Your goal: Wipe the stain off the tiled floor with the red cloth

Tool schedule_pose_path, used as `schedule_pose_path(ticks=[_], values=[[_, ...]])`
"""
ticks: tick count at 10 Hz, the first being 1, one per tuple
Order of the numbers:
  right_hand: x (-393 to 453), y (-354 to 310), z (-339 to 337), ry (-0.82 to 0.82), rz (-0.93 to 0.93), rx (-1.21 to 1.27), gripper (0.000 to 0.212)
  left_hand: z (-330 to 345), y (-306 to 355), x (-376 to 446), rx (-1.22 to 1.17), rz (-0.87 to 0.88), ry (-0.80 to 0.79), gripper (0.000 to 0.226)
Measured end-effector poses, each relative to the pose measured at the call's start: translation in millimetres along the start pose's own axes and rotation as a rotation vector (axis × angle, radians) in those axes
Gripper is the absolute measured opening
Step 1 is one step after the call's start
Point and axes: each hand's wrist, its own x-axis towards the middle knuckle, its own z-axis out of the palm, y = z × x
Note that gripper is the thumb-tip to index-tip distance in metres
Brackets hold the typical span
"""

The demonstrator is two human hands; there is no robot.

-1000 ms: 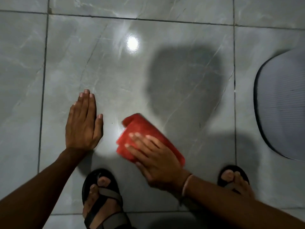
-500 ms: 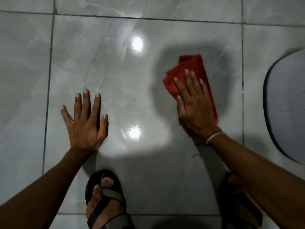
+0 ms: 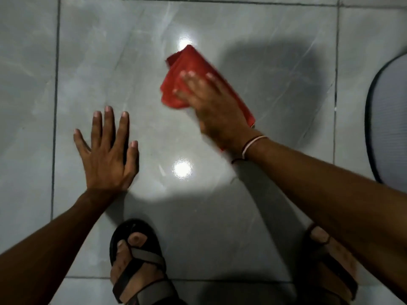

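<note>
- Head view, right side: the right hand [image 3: 214, 111] is lying flat on the red cloth [image 3: 187, 73], fingers [image 3: 189, 81] spread and pressing it down onto the tiled floor [image 3: 110, 51] rather than pinching it. The cloth is sitting in the upper middle of the big grey tile, bunched at its far end beside the upper glare spot [image 3: 185, 41]. The hand is looking blurred, so it is probably sweeping.
- Because only a flat palm is pinning the cloth, it is risking sliding out from under the hand or rolling up further, and then the folded edge would be skipping over patches.
- The stain itself is not showing: glare and shadow are hiding any mark, so I cannot tell whether it is gone. The danger is that the person is wiping the wrong patch or stopping too soon.
- Head view, left side: the left hand [image 3: 108, 155] is resting open and empty on the floor, fingers splayed, bracing the body, well apart from the cloth. The tile is looking glossy, so if it is wet this hand could be slipping under load.
- Head view, bottom: the left sandal [image 3: 136, 260] and the right sandal [image 3: 330, 265] are standing on the same shiny tile, and a wide sweep could be smearing toward them.
- Head view, right edge: a grey mat [image 3: 389, 119] is lying well apart from the cloth; a long rightward stroke might be pushing dirt against its dark rim.
</note>
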Motion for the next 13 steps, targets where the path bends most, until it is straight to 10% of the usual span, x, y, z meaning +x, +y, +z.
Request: schedule_pose_path(ticks=[2, 4, 6, 8, 10, 11, 13], values=[[-112, -2, -13, 0.125, 0.448, 0.107, 0.088, -31, 16, 3, 0.043, -0.052, -0.179, 0.071], [-136, -106, -101, -0.218, 0.685, 0.982, 0.085, -168, 52, 8, 0.108, 0.121, -0.260, 0.069], [-101, -75, -309, 0.198, 1.120, 1.528, 0.054, -308, 146, 30, 0.106, 0.177, -0.253, 0.068], [-167, 22, -445, 0.520, 1.093, 1.172, 0.045, -358, 324, 48, -0.091, 0.322, -0.217, 0.066], [-221, 130, -405, 0.197, 0.801, 0.334, 0.060, -310, 457, 55, -0.245, 0.463, -0.253, 0.063], [-241, 142, -357, -0.067, 0.714, 0.214, 0.061, -284, 483, 48, -0.209, 0.460, -0.312, 0.065], [-237, 120, -409, 0.252, 0.782, 0.465, 0.058, -326, 443, 46, -0.128, 0.421, -0.242, 0.065]])
